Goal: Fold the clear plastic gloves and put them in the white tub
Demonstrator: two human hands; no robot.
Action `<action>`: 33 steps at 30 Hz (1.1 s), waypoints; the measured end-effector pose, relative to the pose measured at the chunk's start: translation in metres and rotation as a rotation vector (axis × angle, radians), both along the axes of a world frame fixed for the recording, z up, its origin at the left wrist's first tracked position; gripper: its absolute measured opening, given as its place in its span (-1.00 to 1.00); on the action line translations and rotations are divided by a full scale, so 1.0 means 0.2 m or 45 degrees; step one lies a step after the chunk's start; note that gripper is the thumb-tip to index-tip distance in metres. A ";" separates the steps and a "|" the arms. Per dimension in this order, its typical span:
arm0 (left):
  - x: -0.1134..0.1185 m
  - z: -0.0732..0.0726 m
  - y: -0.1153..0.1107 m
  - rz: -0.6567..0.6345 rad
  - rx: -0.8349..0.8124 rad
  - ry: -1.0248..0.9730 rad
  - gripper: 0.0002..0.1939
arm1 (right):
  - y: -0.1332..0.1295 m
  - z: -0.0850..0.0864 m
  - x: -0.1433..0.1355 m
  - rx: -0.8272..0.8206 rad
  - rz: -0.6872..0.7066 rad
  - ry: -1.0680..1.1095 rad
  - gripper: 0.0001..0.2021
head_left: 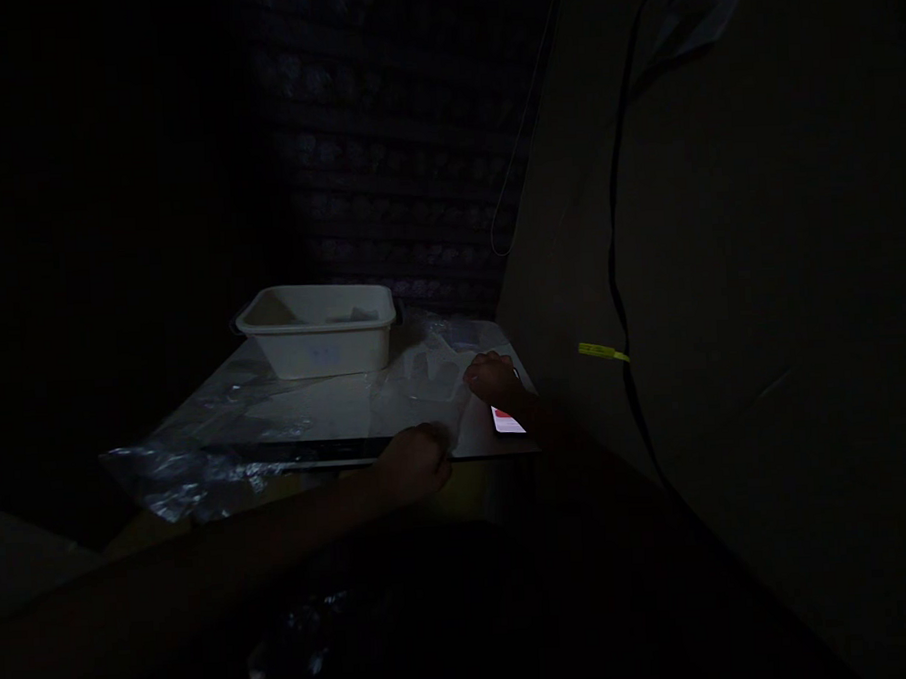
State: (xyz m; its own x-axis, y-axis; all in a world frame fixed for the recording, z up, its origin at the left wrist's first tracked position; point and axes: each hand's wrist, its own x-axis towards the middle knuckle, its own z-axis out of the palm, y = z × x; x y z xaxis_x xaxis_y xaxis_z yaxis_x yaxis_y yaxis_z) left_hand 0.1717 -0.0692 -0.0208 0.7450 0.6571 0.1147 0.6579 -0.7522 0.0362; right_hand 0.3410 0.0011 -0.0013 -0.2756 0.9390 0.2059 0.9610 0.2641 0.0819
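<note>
The scene is very dark. My left hand [414,463] is closed at the front edge of a small white table [336,410]; what its fingers hold, if anything, is too dark to tell. Farther back on the right, my right hand [492,378] is closed beside a translucent plastic bag [430,372], and I cannot make out what is between its fingers. Partly under the right hand and wrist lies a phone [509,423] with a lit screen. Clear plastic wrap lies around the bag.
A white tub [329,350] with dark handles stands at the back left of the table. Crumpled clear plastic [181,476] hangs over the front left corner. On the right wall runs a black cable [613,222] with a yellow tag [602,352].
</note>
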 end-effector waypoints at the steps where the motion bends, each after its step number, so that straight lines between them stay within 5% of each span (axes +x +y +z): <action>1: 0.00 0.00 -0.01 -0.018 0.009 0.002 -0.82 | 0.01 0.00 -0.01 -0.001 0.004 0.019 -0.77; 7: 0.00 0.03 -0.05 -0.065 0.070 -0.015 -0.80 | 0.06 0.01 -0.13 -0.005 0.058 0.021 -0.76; 15: -0.09 0.06 -0.02 0.107 0.036 0.153 -0.62 | 0.10 -0.06 -0.20 -0.030 -0.066 -0.086 -0.72; 18: -0.15 0.08 0.06 0.226 0.047 0.132 -0.57 | 0.10 -0.06 -0.19 -0.007 -0.115 -0.076 -0.70; 23: -0.35 0.10 0.27 0.711 -0.011 -0.045 -0.59 | 0.04 -0.06 -0.17 0.014 -0.006 -0.078 -0.73; 27: -0.45 0.06 0.40 0.805 -0.200 -0.114 -0.57 | -0.01 -0.15 -0.19 0.123 0.038 -0.035 -0.60; 33: -0.43 0.04 0.44 0.750 -0.343 -0.269 -0.55 | -0.03 -0.27 -0.19 0.067 0.030 -0.011 -0.49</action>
State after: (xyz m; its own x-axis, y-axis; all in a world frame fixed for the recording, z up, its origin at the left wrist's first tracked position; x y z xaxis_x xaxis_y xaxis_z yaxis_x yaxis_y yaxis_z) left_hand 0.0850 0.0197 -0.0132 0.2336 0.9723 -0.0063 0.9131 -0.2171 0.3450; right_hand 0.3023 -0.0041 -0.0558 -0.2994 0.9202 0.2523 0.9538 0.2817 0.1046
